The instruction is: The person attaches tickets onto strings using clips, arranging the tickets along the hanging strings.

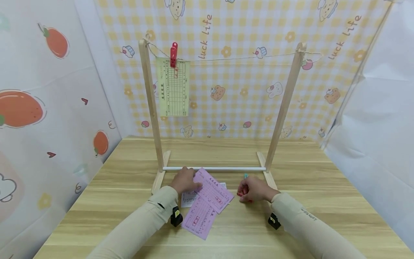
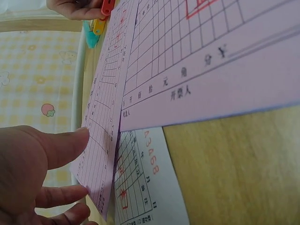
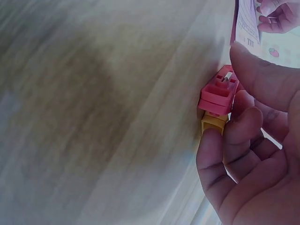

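Note:
My left hand [image 1: 185, 181] holds one end of a pink printed slip [image 1: 213, 190] between thumb [image 2: 68, 143] and fingers. The slip stands tilted in the left wrist view. Under it lie a second pink slip [image 1: 199, 217] and a white slip [image 1: 188, 199]. To the right, my right hand [image 1: 255, 189] pinches a red plastic clothespin [image 3: 219, 91] close to the tabletop. A yellow clothespin [image 3: 214, 123] sits just beneath it, by the fingertips. Past the hand a teal clothespin [image 1: 245, 176] peeks out, mostly hidden.
A wooden frame [image 1: 151, 104] with a white bottom rod [image 1: 233, 168] stands behind the hands. Along its top runs a string [image 1: 239, 57], where a red clothespin [image 1: 173, 54] holds a yellow-green slip [image 1: 174, 90] at the left. Patterned cloth [image 1: 226, 108] hangs behind.

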Action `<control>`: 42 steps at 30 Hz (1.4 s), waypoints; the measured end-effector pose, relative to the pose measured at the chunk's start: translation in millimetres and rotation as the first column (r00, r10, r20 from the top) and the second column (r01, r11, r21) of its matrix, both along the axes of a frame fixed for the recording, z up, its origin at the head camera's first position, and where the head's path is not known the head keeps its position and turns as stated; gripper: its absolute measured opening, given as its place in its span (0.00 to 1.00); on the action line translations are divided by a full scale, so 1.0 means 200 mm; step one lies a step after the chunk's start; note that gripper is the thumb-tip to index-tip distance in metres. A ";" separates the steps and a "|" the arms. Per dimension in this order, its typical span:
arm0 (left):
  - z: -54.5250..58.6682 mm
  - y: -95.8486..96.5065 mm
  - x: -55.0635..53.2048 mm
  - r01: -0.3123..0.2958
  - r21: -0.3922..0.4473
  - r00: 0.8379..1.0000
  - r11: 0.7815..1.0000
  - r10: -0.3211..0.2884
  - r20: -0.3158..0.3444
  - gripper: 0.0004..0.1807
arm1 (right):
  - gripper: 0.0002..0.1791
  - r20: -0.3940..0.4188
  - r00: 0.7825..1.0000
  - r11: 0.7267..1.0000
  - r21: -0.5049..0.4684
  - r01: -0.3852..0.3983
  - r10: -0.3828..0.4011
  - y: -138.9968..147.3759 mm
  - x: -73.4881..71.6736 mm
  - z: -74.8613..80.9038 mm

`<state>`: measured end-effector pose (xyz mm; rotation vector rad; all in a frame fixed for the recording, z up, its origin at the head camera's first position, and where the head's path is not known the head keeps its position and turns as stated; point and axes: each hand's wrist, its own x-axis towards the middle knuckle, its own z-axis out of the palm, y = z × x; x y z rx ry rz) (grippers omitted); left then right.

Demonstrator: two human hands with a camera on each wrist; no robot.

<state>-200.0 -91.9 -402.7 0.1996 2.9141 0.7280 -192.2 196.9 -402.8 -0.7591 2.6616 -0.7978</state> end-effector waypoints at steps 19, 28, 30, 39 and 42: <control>-0.02 0.01 0.00 0.003 -0.066 1.000 0.998 -0.001 0.029 0.30 | 0.07 -0.028 0.999 0.999 -0.027 -0.023 0.022 0.00 0.01 0.00; 0.00 0.01 0.00 0.021 -0.070 0.999 0.997 -0.018 0.032 0.30 | 0.07 -0.015 1.000 0.999 -0.043 -0.008 0.008 0.00 0.00 -0.01; 0.01 0.02 0.00 0.028 -0.052 0.999 0.998 -0.027 0.033 0.26 | 0.07 -0.014 1.000 0.999 -0.042 0.000 0.000 0.00 -0.01 -0.01; -0.01 -0.01 0.01 0.148 0.059 0.988 0.987 -0.145 -0.061 0.11 | 0.08 0.017 1.000 0.998 -0.057 -0.013 0.014 0.00 0.00 -0.03; 0.00 -0.01 0.00 0.164 0.053 0.982 0.985 -0.158 -0.103 0.11 | 0.08 0.011 1.000 0.998 -0.056 -0.004 0.005 0.01 0.00 -0.02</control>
